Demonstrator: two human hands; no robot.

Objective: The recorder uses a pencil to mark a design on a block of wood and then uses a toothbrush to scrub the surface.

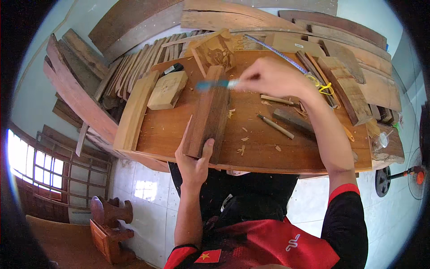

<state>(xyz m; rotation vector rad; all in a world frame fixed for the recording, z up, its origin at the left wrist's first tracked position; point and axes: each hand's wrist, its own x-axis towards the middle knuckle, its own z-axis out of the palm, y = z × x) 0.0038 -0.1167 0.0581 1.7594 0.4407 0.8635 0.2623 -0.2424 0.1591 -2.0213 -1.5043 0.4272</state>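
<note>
A long dark brown wooden block (207,110) stretches away from me across the brown tabletop. My left hand (193,162) is wrapped round its near end, with the thumb on the right side. Above the far part of the block, my right hand (268,78) is closed on a thin teal-and-white tool (215,84). The tool lies crosswise over the block and is smeared by motion, so I cannot tell its exact kind or whether it touches the wood. Just behind the block's far end stands a carved wooden piece (217,51).
To the left sit a pale wooden block (168,90), a black box-shaped thing (174,68) and a long plank (136,114). Wood-handled tools (275,126), a grey bar (293,123), a ruler (277,53) and yellow scissors (326,88) lie right. Boards (367,71) surround the table; shavings (242,149) dot it.
</note>
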